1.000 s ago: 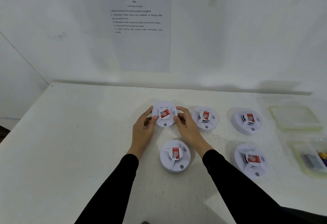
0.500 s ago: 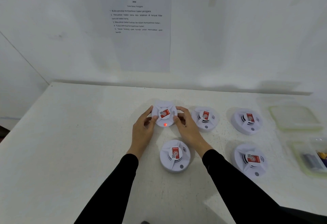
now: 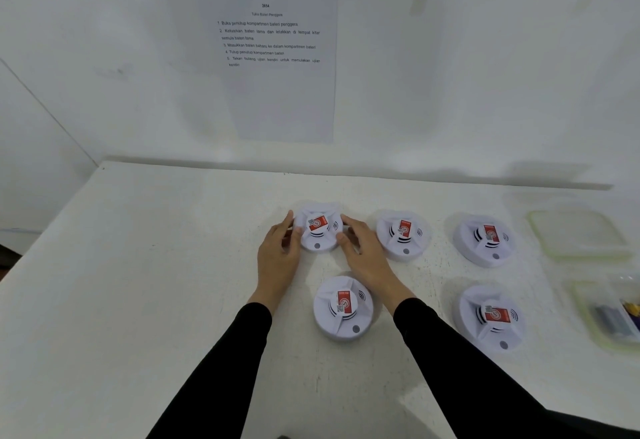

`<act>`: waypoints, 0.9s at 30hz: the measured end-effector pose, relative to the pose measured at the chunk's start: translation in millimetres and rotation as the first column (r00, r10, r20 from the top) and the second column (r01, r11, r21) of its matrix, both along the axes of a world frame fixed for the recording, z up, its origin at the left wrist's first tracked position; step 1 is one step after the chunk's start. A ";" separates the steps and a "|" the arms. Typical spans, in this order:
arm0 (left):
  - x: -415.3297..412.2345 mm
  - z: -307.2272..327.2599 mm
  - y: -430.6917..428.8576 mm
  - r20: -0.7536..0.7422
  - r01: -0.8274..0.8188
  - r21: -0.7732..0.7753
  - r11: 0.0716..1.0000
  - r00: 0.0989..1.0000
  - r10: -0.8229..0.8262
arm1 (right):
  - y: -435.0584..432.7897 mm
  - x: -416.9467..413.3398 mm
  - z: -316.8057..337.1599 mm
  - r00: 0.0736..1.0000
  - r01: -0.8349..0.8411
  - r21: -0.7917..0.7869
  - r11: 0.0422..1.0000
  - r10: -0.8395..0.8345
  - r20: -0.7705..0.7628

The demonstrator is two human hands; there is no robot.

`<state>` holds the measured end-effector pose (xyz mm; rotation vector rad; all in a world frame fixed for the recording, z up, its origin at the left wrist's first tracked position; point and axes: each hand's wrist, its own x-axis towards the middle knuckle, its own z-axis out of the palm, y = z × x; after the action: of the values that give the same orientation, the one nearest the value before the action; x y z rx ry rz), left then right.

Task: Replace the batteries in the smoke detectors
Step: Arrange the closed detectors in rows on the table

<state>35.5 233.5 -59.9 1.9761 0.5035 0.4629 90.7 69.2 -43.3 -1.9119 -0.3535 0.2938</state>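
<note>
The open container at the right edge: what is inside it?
The open container holds dark cylindrical items, probably batteries, and something yellow; blur and the frame edge hide the rest.

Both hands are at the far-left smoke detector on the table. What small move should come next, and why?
Probably lift and turn over the far-left detector. The left hand and right hand touch its sides, it lies face up with its red label showing, and no battery cover is visible from this side.

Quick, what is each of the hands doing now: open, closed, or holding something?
Left hand: holding the left side of the back-left smoke detector.
Right hand: holding the right side of the same detector.
</note>
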 end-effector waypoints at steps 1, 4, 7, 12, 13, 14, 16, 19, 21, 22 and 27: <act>-0.4 0.7 -0.4 -0.012 -0.008 -0.007 1.000 1.000 0.007 | 0.3 0.0 -0.4 1.000 0.002 -0.017 1.000 -0.003 -0.003; -1.4 1.9 -0.8 -0.026 -0.010 0.000 1.000 1.000 0.010 | 2.3 2.3 -1.6 1.000 0.005 -0.095 0.995 -0.006 -0.009; -0.9 1.5 -2.0 -0.031 0.006 0.057 0.998 1.000 -0.005 | 4.8 2.5 -3.6 0.999 0.008 -0.113 0.994 -0.012 -0.035; 2.2 -5.1 -1.9 -0.060 0.042 0.137 0.990 0.998 -0.034 | 5.1 0.8 4.9 0.987 0.053 -0.045 0.998 -0.059 -0.152; 2.7 -6.5 -1.4 -0.068 0.047 0.142 0.989 0.997 -0.037 | 4.8 0.8 5.8 0.984 0.055 -0.038 0.998 -0.061 -0.166; 2.6 -6.9 -1.0 -0.075 0.051 0.145 0.988 0.996 -0.040 | 4.8 0.6 6.8 0.982 0.053 -0.032 0.998 -0.058 -0.178; 2.0 -5.6 -0.9 -0.088 0.057 0.148 0.987 0.995 -0.045 | 4.6 -1.2 11.2 0.982 0.034 -0.035 0.999 -0.039 -0.186; -1.6 3.8 -2.5 -0.095 0.067 0.088 0.994 0.994 -0.059 | 0.2 -5.7 19.7 0.975 -0.004 0.009 1.000 0.006 -0.221; -13.2 10.3 -3.7 -0.057 0.062 0.004 0.998 0.996 -0.062 | -8.7 -14.4 25.4 0.972 -0.030 0.026 0.999 0.035 -0.231; -23.8 11.9 -5.8 -0.036 0.060 -0.013 0.998 0.998 -0.060 | -15.5 -21.1 25.6 0.972 -0.035 0.017 0.999 0.038 -0.231; -92.7 -5.0 -29.8 -0.069 0.115 0.219 0.969 0.992 -0.102 | -60.1 -70.6 7.0 0.990 -0.072 -0.115 0.991 0.057 -0.132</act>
<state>-57.1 203.7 -65.0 2.2257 0.3898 0.4091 20.1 9.1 -36.4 -1.9901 -0.3179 0.4885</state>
